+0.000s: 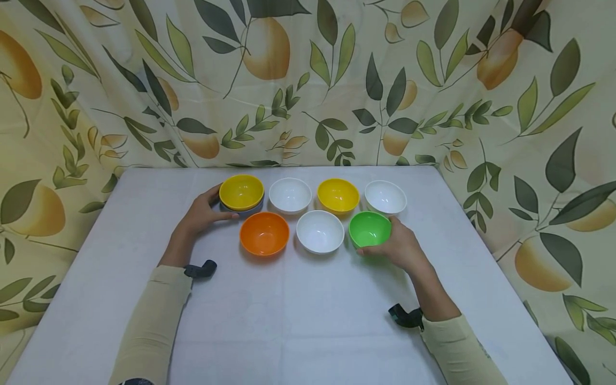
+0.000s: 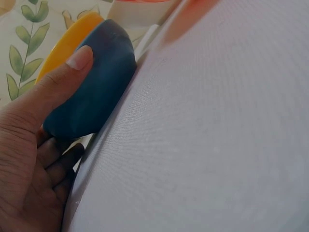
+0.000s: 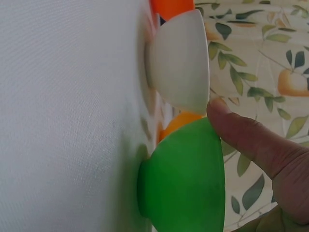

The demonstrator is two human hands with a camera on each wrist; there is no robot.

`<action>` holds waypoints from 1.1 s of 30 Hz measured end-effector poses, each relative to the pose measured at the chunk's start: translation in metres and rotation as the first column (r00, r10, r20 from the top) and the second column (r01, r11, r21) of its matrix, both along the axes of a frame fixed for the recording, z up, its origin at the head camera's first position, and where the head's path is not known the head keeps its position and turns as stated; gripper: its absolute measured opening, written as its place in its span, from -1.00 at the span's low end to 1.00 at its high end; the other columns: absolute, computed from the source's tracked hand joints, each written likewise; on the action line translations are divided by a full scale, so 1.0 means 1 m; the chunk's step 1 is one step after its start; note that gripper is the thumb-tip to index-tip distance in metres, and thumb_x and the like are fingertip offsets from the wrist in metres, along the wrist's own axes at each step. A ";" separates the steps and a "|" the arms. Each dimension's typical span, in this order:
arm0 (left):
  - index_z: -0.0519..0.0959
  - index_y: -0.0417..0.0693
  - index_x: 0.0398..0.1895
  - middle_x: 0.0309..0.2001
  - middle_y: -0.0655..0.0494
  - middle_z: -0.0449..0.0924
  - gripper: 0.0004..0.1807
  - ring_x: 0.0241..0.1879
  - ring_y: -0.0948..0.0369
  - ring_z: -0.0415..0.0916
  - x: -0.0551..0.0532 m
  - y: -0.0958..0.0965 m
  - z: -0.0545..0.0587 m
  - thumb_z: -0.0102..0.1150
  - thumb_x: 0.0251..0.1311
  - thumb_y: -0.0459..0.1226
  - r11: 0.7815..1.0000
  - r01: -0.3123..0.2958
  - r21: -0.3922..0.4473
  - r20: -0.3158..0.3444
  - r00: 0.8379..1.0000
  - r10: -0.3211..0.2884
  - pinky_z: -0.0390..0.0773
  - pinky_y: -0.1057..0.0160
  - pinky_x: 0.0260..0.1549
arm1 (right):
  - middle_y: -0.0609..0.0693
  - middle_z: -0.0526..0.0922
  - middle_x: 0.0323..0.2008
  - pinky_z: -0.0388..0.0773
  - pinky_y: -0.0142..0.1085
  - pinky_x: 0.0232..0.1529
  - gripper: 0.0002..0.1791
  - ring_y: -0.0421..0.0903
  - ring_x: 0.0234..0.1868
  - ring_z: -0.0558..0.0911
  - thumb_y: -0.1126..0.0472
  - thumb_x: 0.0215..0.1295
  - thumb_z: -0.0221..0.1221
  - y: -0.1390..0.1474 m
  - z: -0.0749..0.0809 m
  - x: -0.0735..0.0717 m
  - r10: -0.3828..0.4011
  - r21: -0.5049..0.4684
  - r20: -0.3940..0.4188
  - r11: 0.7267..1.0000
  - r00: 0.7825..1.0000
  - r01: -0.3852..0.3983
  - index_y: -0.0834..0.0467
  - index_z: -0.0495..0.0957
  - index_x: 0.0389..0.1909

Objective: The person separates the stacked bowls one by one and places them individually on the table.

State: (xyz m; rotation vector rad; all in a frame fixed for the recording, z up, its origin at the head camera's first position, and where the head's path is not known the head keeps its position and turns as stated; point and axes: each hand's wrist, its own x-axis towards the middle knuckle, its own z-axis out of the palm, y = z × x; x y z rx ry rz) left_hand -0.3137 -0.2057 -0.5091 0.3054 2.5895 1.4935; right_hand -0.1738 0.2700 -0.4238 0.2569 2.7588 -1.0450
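Observation:
In the head view my left hand [image 1: 198, 214] grips a blue bowl [image 1: 251, 212] at the left end of the back row. A yellow bowl [image 1: 241, 192] sits nested in it. The left wrist view shows the thumb pressed on the blue bowl's outer wall, with the other fingers partly hidden beneath and behind. My right hand [image 1: 403, 247] holds a green bowl [image 1: 369, 229] at the right end of the front row, its thumb on the near side. The right wrist view has the thumb at the green bowl's rim, near a white bowl [image 3: 178, 63].
An orange bowl [image 1: 264, 233] and a white bowl [image 1: 320, 231] share the front row. Behind stand a white bowl [image 1: 290, 195], a second yellow bowl [image 1: 338, 195] and another white bowl [image 1: 385, 197]. A white cloth covers the table [image 1: 289, 315]; a patterned curtain [image 1: 298, 107] hangs behind.

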 end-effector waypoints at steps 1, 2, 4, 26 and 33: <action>0.12 0.02 0.70 0.63 -0.08 0.15 0.27 0.61 -0.09 0.03 0.000 0.000 0.000 0.71 -0.04 0.01 1.000 0.003 -0.003 0.000 1.000 -0.003 0.01 -0.22 0.57 | 0.46 0.36 0.38 0.47 0.28 0.28 0.44 0.38 0.30 0.42 -0.06 -0.15 0.70 0.000 0.000 0.000 -0.001 0.000 0.002 1.000 1.000 0.001 0.45 -0.01 0.58; 0.11 0.01 0.70 0.63 -0.08 0.14 0.27 0.61 -0.10 0.03 0.000 0.000 0.001 0.71 -0.03 0.01 1.000 0.007 -0.003 0.000 1.000 -0.007 0.01 -0.22 0.57 | 0.46 0.36 0.38 0.47 0.28 0.28 0.44 0.38 0.30 0.42 -0.05 -0.14 0.70 0.000 0.000 0.000 -0.001 -0.001 0.002 1.000 1.000 0.001 0.45 0.00 0.57; 0.11 0.02 0.70 0.63 -0.07 0.14 0.27 0.61 -0.09 0.02 0.000 0.000 0.001 0.71 -0.03 0.00 1.000 0.006 -0.002 0.000 1.000 -0.006 0.01 -0.22 0.57 | 0.47 0.36 0.38 0.47 0.29 0.28 0.42 0.39 0.30 0.42 -0.04 -0.13 0.70 -0.001 0.001 0.000 -0.001 0.001 -0.001 1.000 1.000 0.001 0.46 0.00 0.57; 0.10 0.00 0.70 0.64 -0.08 0.13 0.26 0.62 -0.08 0.01 0.001 0.000 0.003 0.70 -0.01 -0.02 1.000 0.017 0.000 0.001 1.000 -0.017 -0.01 -0.21 0.57 | 0.48 0.38 0.36 0.47 0.30 0.26 0.36 0.39 0.28 0.42 -0.02 -0.11 0.69 -0.003 0.004 0.004 0.019 0.038 0.011 0.999 1.000 -0.019 0.48 0.05 0.54; 0.10 0.00 0.70 0.64 -0.07 0.13 0.26 0.62 -0.08 0.01 0.001 0.001 0.002 0.70 0.00 -0.02 1.000 0.014 0.000 -0.007 1.000 -0.014 -0.02 -0.22 0.57 | 0.48 0.38 0.35 0.49 0.28 0.25 0.38 0.39 0.27 0.43 -0.04 -0.10 0.68 -0.002 0.004 0.004 0.020 0.038 0.003 0.999 1.000 -0.020 0.48 0.02 0.55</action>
